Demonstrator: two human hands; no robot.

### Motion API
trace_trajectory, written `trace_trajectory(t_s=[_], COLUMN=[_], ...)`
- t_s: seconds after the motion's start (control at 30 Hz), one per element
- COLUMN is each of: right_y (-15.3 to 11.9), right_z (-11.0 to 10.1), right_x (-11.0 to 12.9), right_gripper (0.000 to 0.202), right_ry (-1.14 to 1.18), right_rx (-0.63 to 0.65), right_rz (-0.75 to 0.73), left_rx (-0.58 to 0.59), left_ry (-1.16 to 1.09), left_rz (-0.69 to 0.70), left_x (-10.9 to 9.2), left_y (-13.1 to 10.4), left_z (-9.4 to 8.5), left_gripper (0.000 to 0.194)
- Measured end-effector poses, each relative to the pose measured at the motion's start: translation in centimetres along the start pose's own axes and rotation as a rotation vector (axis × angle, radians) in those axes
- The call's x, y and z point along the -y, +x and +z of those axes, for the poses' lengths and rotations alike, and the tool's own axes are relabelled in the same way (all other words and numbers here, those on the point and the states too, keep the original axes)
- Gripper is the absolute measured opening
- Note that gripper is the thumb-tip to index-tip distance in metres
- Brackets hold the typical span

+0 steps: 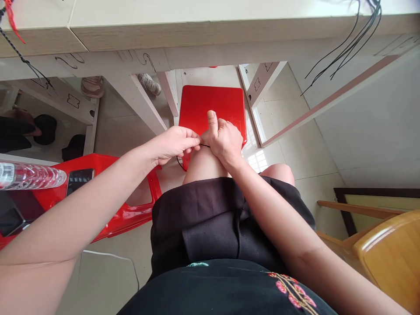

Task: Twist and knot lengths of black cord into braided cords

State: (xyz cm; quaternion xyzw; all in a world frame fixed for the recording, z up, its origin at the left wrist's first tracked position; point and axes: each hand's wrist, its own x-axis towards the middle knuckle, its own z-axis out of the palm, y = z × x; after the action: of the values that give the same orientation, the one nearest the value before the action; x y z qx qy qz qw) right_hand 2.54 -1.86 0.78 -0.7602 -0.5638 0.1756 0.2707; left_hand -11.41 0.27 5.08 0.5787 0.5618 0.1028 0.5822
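Observation:
My left hand [179, 144] is closed in a pinch, with a thin black cord [205, 145] between thumb and fingertips. From there the short visible stretch of cord runs right and disappears under my right hand [226, 140]. That hand rests on my bare knee, back upward, thumb raised and fingers bent down; their tips are hidden. A loose loop of dark cord [180, 163] hangs below my left hand, beside the leg.
A table edge [210, 35] crosses the top, with black cords [348, 48] hanging at right. Ahead is a red stool [213, 103]. Another red stool [131, 218] at left bears a bottle [33, 176] and a phone [80, 179]. A wooden chair [390, 249] stands right.

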Motion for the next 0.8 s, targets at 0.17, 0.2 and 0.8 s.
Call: trace_trajectory(t_s=[0.17,0.2,0.8], right_y=[0.0,-0.1,-0.2], right_z=[0.1,0.1,0.4], right_x=[0.0,0.0,0.0], right_gripper=[0.06,0.06,0.06], right_ry=[-0.002,-0.003,-0.019], right_rx=[-0.002,-0.005,-0.022], right_rz=[-0.006,-0.007,-0.045], left_rx=[-0.023,-0.03,-0.089], left_ry=[0.07,0.095,0.125], left_rz=[0.075,0.119,0.267], left_x=[0.7,1.0,3.0], left_y=[-0.5,-0.6,-1.1], left_z=[-1.4,-1.8,-3.0], left_gripper=[0.01,0.013,0.013])
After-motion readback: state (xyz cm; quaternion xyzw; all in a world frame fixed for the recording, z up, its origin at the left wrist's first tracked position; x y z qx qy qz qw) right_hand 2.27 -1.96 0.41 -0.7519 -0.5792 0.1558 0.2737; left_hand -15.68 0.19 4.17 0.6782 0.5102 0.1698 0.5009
